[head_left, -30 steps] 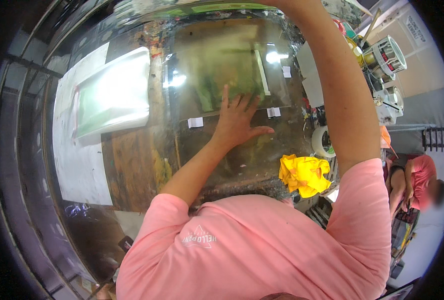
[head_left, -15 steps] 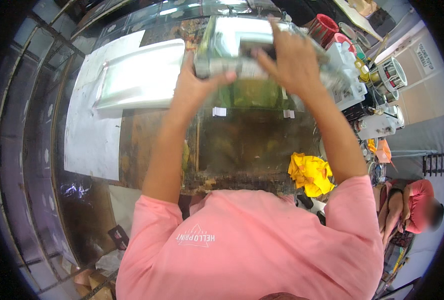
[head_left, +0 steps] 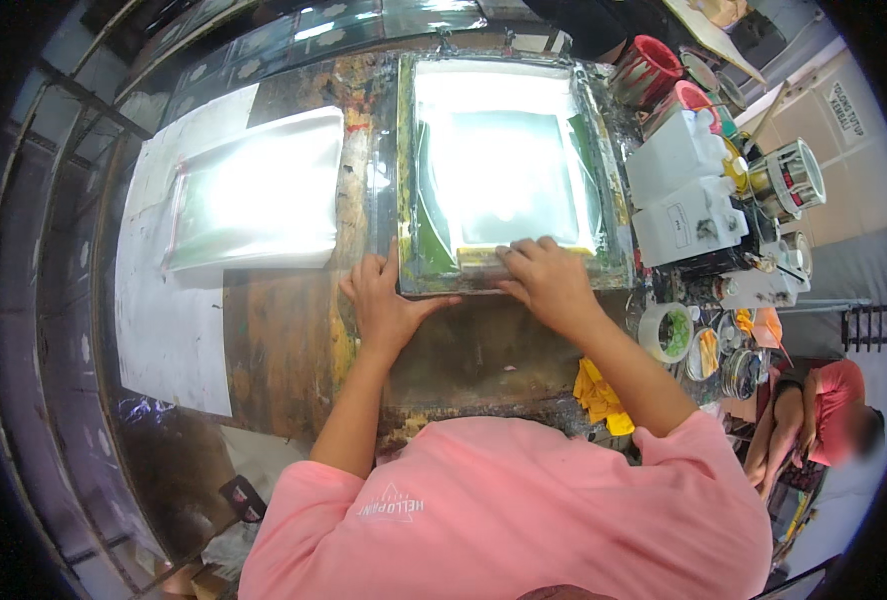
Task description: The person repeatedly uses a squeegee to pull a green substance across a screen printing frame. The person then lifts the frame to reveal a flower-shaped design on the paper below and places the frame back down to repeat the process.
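A screen printing frame (head_left: 621, 225) lies flat on the worktable, its mesh pale and glaring in the middle with green along the sides. At its near left corner rests my left hand (head_left: 376, 300), forefinger along the side and thumb stretched along the near edge. My right hand (head_left: 552, 285) has its fingers over a long, narrow squeegee (head_left: 480, 258) at the near end of the mesh; the hand partly covers it. To the left, a stack of shiny clear plastic sheets or bags (head_left: 254, 195) lies partly on white paper (head_left: 169, 330).
White jugs (head_left: 679, 220), a red tub (head_left: 649, 68) and an ink-stained can (head_left: 789, 178) crowd the right side. Nearer are a tape roll (head_left: 667, 332) and a yellow cloth (head_left: 602, 395). Another person (head_left: 834, 400) sits at the far right. Metal racks (head_left: 24, 250) stand left.
The raised screen frame has come down flat onto the table. Both hands have moved nearer to me, the left to the frame's corner, the right onto the squeegee.
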